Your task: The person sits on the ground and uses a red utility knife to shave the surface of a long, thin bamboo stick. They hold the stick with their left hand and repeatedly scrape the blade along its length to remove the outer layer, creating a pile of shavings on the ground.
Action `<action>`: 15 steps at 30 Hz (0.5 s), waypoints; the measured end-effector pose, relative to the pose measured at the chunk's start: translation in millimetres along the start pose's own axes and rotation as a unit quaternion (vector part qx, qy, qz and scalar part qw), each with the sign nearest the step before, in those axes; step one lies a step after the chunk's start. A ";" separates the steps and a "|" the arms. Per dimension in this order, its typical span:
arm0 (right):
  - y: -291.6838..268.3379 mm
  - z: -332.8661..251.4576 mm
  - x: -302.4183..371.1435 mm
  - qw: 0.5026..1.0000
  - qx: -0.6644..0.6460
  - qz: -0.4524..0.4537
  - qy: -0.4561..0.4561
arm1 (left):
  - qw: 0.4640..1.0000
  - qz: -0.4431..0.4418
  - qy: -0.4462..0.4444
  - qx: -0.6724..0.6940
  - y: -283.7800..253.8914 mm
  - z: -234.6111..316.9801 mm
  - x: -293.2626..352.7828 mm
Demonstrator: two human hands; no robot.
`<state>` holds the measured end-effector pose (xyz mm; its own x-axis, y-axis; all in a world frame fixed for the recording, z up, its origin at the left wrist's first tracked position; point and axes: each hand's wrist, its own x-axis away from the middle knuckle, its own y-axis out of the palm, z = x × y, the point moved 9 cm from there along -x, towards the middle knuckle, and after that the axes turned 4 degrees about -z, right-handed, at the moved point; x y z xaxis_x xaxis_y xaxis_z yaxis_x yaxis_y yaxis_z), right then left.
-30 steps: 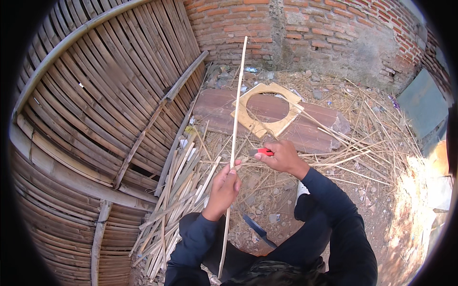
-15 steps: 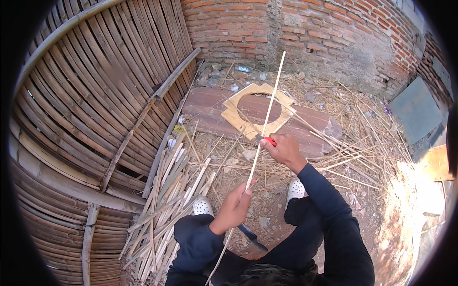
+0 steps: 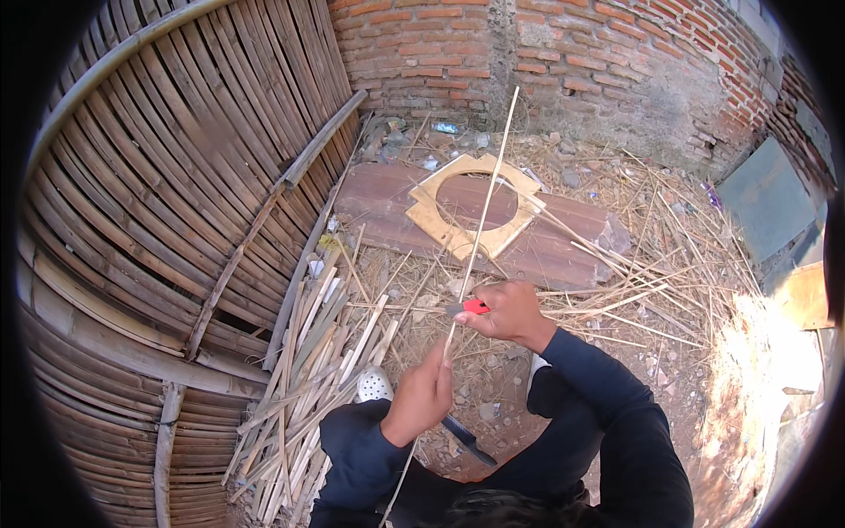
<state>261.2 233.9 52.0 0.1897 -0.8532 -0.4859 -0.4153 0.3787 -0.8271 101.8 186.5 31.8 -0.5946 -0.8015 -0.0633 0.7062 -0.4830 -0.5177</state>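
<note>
Pale bamboo strip (image 3: 483, 220) slanted away and rightward, pinched in the left hand (image 3: 421, 392); the right hand (image 3: 510, 312), nearer its far tip, gripped a red utility knife (image 3: 476, 306) beside it.

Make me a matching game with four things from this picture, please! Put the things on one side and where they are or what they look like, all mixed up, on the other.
Things:
1. Knife
2. Strip
3. Frame
4. Left shoe

Places and looks:
A. Lying on the brown sheet
B. White, dotted with small holes
C. In the left hand's grip
D. In the right hand's grip

Right pairs: 1-D, 2-C, 3-A, 4-B
</note>
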 end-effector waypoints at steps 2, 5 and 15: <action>-6.3 -11.2 -1.3 0.999 -0.011 0.009 -0.029 | 1.000 0.007 0.018 -0.004 -1.8 1.1 -1.8; -6.5 31.9 -7.3 0.999 0.032 0.027 0.031 | 0.999 -0.010 0.027 -0.020 3.5 -0.3 3.0; 13.6 -13.1 22.1 0.997 -0.036 -0.062 0.003 | 0.999 -0.020 0.018 -0.019 -0.1 1.0 6.3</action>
<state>248.1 215.5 33.8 0.2386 -0.8938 -0.3796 -0.4520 0.2438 -0.8581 98.4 181.1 32.2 -0.6366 -0.7678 -0.0719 0.6664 -0.5008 -0.5524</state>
